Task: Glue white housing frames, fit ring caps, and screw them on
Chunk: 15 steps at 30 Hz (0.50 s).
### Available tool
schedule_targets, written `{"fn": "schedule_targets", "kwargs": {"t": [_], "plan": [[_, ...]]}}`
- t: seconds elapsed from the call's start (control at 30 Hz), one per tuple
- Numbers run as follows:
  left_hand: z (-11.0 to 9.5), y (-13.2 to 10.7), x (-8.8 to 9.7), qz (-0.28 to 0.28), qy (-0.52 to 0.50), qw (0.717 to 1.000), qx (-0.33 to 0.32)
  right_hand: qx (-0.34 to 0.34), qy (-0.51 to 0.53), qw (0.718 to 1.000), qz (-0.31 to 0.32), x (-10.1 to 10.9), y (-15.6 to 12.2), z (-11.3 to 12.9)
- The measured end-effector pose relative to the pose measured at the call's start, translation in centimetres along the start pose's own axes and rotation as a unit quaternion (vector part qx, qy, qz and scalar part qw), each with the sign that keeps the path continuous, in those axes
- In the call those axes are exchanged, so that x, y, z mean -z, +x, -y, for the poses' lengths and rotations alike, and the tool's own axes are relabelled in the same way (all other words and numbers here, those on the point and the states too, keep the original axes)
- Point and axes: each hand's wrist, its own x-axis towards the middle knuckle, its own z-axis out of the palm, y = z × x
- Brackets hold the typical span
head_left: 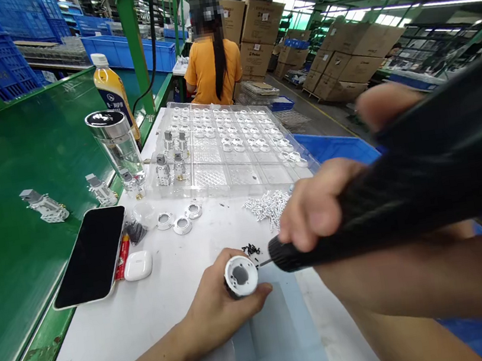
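Observation:
My left hand [222,302] is wrapped round a white cylindrical housing [238,293], its round open end facing up toward me. In my right hand [317,208] is a black electric screwdriver [373,198], large and blurred in the foreground. Its thin bit points left, with the tip close to the housing's rim; whether they touch I cannot tell. Just behind the housing lies a small heap of black screws [251,249]. Farther back is a pile of small white parts [268,206]. Several flat white rings [182,224] lie to the left of that pile.
A clear compartment tray [209,176] holds many white discs and several upright assemblies. Left are a phone [92,255], a white earbud case [138,265], a glass tumbler [117,144] and a juice bottle [114,93]. A green conveyor [40,155] borders the table. One person [214,68] sits ahead.

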Motion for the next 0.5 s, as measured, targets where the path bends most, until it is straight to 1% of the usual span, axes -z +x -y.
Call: {"fn": "schedule_targets", "kwargs": {"t": [0.07,0.1,0.13,0.17,0.23,0.33,0.43,0.5], "plan": [[-0.1,0.2,0.2,-0.045,-0.027,0.999,-0.003,0.07,0.024,0.996,-0.047,1.1,-0.1,-1.1],[0.0,0.3,0.3,-0.064,-0.045,0.997,-0.008,0.086,0.034,0.994,-0.062,1.5,-0.3,-2.1],[0.1,0.4,0.4,-0.081,-0.064,0.995,-0.011,0.083,0.034,0.994,-0.067,1.9,-0.5,-3.3],[0.2,0.6,0.4,-0.092,-0.081,0.992,-0.013,0.065,0.028,0.995,-0.063,2.3,-0.8,-4.7],[0.6,0.8,0.3,-0.105,-0.1,0.989,-0.01,0.045,0.017,0.997,-0.055,2.8,-1.2,-7.3],[0.7,0.9,0.1,-0.126,-0.109,0.986,-0.002,0.057,0.016,0.997,-0.053,3.5,-1.7,-10.3],[0.3,0.8,0.1,-0.133,-0.092,0.987,0.005,0.063,0.017,0.997,-0.049,3.8,-1.8,-11.6],[0.2,0.6,0.0,-0.126,-0.068,0.99,0.009,0.059,0.018,0.997,-0.049,3.8,-1.7,-11.5]]}}
